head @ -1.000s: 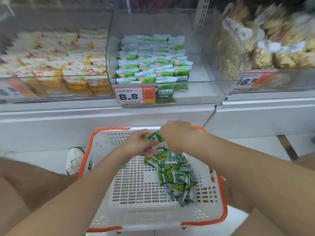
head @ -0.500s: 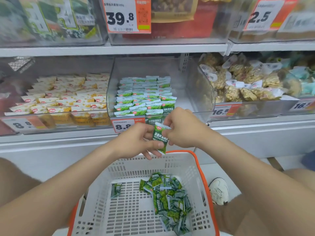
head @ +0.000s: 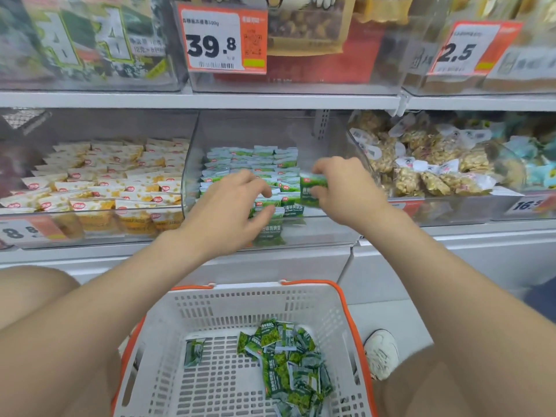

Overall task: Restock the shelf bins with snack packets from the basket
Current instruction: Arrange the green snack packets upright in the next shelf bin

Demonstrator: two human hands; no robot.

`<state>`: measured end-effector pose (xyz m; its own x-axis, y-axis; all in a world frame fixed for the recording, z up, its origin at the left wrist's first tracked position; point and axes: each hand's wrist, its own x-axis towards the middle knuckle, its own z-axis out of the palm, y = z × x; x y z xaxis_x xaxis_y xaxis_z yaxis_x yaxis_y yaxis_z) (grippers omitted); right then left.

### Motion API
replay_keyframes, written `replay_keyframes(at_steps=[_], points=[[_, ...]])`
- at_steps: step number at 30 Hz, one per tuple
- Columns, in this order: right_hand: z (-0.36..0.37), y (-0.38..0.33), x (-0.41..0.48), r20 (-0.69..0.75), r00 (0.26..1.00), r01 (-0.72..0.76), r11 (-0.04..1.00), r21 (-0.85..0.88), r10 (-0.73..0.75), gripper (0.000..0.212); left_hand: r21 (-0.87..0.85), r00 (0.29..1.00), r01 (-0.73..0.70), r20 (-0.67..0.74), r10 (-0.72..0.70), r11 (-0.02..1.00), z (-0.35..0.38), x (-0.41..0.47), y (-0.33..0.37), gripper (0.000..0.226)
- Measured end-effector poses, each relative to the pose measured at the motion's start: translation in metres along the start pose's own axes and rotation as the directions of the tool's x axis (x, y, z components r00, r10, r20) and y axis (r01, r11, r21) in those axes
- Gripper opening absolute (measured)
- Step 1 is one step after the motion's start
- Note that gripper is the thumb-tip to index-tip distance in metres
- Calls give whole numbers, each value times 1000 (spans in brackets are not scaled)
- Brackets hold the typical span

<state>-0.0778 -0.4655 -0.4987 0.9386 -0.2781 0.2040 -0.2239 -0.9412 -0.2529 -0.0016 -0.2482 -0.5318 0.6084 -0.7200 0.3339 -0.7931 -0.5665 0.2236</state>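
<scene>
Yellow packets [head: 120,188] left, nut bags [head: 436,164] right.

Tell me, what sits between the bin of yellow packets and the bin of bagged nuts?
In the head view, the clear middle bin of green packets lies between them; both hands reach into it, the right hand holding a green packet.
</scene>
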Motion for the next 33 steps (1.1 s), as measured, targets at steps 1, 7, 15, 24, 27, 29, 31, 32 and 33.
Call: replay_keyframes(at_steps=[1, 7, 15, 24, 27, 29, 31, 32, 33], points=[[6, 1, 5, 72, 997, -6, 1000, -17, 8, 36, 48, 999, 6, 52, -9, 999, 6, -3, -4, 43], [29, -6, 31, 285, 953, -117, 992, 37, 102, 31, 92, 973, 67, 215, -86, 994, 17, 1, -10, 67], [44, -15, 40, 191, 965, -190, 981, 46, 179, 39, 90, 965, 34, 254, -56, 995, 21, 2, -18, 71], [26, -14, 23, 49, 991, -125, 992, -12, 126, 25, 57, 998, -64, -3, 64, 996, 9, -11, -9, 39], [15, -30, -1, -69, 997, 32, 998, 48, -29, 16, 4, 972, -137, -194, 135, 991, -2, -25, 0, 15], [7, -48, -23, -63, 986, 165, 977, 134, -157, 14, -10, 972, -159, -178, 155, 987, -3, -40, 3, 11], [7, -64, -45, 37, 957, 280, 950, 139, -288, 12, 1, 987, -159, -17, 159, 987, 6, -56, 1, 15], [11, -70, -55, 115, 937, 319, 942, 107, -330, 12, 39, 984, -143, 116, 138, 989, 14, -63, -3, 17], [19, -75, -63, 222, 911, 347, 937, 51, -349, 12, 84, 959, -122, 267, 96, 989, 25, -70, -8, 17]])
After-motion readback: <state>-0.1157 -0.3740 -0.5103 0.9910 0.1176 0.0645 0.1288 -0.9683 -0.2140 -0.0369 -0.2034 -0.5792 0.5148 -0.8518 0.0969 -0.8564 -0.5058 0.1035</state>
